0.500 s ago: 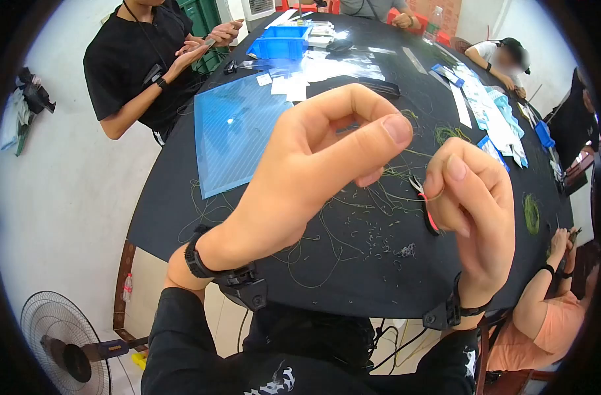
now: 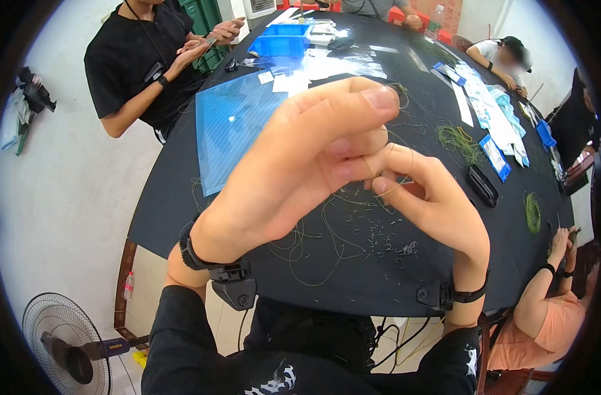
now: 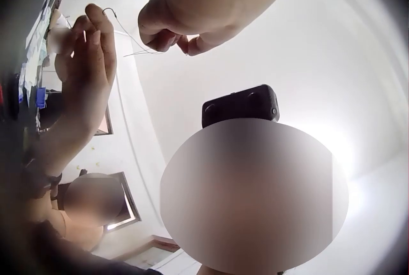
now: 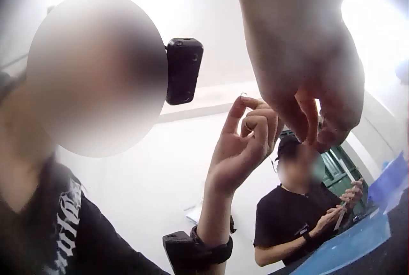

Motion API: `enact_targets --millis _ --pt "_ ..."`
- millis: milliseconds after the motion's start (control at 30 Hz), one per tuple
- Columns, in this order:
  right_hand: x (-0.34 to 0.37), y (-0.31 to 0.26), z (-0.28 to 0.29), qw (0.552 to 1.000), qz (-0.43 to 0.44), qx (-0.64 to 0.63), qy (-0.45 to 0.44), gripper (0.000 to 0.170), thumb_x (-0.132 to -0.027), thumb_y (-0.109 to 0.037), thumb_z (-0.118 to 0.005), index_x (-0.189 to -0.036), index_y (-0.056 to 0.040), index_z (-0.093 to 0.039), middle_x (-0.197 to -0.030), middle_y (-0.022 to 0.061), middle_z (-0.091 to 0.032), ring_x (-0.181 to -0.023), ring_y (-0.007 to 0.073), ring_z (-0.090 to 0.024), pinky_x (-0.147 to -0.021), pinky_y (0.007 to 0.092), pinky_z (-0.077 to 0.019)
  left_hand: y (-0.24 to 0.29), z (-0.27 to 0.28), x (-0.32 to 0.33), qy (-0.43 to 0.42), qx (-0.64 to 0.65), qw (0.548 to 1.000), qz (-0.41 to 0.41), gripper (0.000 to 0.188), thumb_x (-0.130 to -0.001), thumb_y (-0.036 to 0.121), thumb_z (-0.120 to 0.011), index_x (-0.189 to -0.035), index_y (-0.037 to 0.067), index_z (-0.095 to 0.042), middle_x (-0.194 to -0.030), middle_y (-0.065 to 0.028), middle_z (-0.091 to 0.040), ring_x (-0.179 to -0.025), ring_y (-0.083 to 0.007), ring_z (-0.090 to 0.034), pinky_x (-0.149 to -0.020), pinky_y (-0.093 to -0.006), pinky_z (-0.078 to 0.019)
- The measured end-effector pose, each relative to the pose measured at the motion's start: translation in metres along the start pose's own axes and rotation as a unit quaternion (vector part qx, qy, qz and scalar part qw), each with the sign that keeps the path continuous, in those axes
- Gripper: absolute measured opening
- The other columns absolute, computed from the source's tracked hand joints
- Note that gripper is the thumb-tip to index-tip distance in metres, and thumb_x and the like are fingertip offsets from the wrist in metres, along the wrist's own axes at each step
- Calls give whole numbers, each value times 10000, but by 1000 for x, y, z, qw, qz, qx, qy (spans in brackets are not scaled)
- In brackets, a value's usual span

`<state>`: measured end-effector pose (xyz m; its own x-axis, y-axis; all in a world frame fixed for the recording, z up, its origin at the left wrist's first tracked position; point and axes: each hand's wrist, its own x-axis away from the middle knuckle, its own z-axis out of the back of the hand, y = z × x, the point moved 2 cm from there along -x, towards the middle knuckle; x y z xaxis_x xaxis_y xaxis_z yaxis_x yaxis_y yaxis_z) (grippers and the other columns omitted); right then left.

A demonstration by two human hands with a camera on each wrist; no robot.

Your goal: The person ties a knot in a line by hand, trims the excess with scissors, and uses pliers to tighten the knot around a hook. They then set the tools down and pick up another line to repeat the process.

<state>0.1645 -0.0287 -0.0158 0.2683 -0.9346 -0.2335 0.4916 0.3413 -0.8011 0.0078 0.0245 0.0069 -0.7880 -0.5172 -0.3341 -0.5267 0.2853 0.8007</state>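
"What's at the left?"

"A translucent blue plastic sheet (image 2: 228, 125) lies on the black-covered table (image 2: 156, 217). In front of it is the left hand (image 2: 287, 151), closed, thumb and finger pinching a fine, thread-like line (image 3: 130, 34). A tiny curved bit (image 4: 243, 95) shows at its fingertip, too small to name."

"Any danger there?"

"The line is so thin that a slack pinch could let it slip. If that bit is sharp, it could prick."

"And between the hands?"

"The line spans them in the air. Below lie small scattered metallic bits (image 2: 378, 240); anything dropped there would be hard to find."

"Further right?"

"The right hand (image 2: 445, 204) is closed too, fingertips pinching, the line passing by its forefinger. Pulled unevenly, it could snag there or kink. A loose green tangle of line (image 2: 460, 141) lies beyond, near a black oblong case (image 2: 483, 185); trailing ends could catch in it."
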Motion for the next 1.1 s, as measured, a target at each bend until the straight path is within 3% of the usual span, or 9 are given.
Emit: enact_targets --millis 33,233,433,933,1100 --pt "-1 -3 -1 998 -34 -51 -32 155 -851 -64 -526 -966 -26 -622 -888 77 -601 -702 112 -550 -560 220 -438 2 1 1 -3 0 1000 -4 167 -906 234 -498 -893 70 -467 -733 44 -293 -620 -18 -292 -558 -165 -286" --pt "-4 -8 -6 975 -62 -161 -139 185 -862 -60 -521 -993 -2 -637 -860 45 -626 -667 91 -542 -565 213 -453 8 7 0 -11 -9 999 -29 166 -923 228 -478 -912 63 -472 -735 42 -292 -621 -20 -293 -551 -160 -291" --pt "-4 -7 -8 942 -82 -274 -176 196 -878 -111 -546 -988 19 -641 -812 52 -624 -649 69 -535 -560 205 -451 11 7 1 2 -10 998 -58 159 -929 218 -471 -932 59 -467 -742 40 -298 -624 -22 -293 -544 -160 -293" --pt "0 -12 -6 943 -88 -283 -152 159 -842 -106 -613 -944 8 -656 -774 12 -629 -619 43 -522 -543 176 -424 20 12 3 5 -32 995 -98 161 -918 202 -480 -944 44 -463 -778 35 -311 -634 -27 -300 -561 -168 -295" --pt "6 -21 4 956 -87 -273 -58 143 -827 -113 -637 -909 -1 -671 -761 16 -633 -613 41 -530 -543 171 -424 22 6 6 75 -193 971 -121 146 -891 188 -522 -913 46 -497 -766 25 -385 -631 -40 -339 -565 -178 -304"
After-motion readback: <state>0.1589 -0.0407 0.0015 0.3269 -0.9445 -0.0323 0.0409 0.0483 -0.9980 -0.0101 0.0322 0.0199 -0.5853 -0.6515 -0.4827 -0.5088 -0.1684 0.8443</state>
